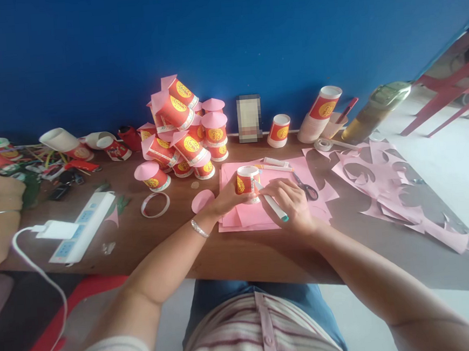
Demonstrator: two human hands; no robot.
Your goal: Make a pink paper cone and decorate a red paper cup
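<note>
My left hand (228, 196) is closed round the side of a red and white paper cup (248, 185), which has a yellow emblem on it. In my right hand (291, 201) is a white marker pen (275, 207) with a green end. Its tip points at the cup's wall and seems to touch it. Under both hands lies a stack of pink paper sheets (230, 223). Scissors with dark handles (309, 191) rest on the stack's right side, close to my right hand. More white markers (276, 165) lie behind the cup. A pink paper disc (203, 200) sits left of the sheets.
Red cups with pink paper tops (187, 141) are piled at the back. Cut pink scraps (398, 195) cover the right side, near a bottle (375, 111) and stacked cups (319, 113). On the left are a tape roll (155, 204), a power strip (85, 228) and another person's hand (2, 193).
</note>
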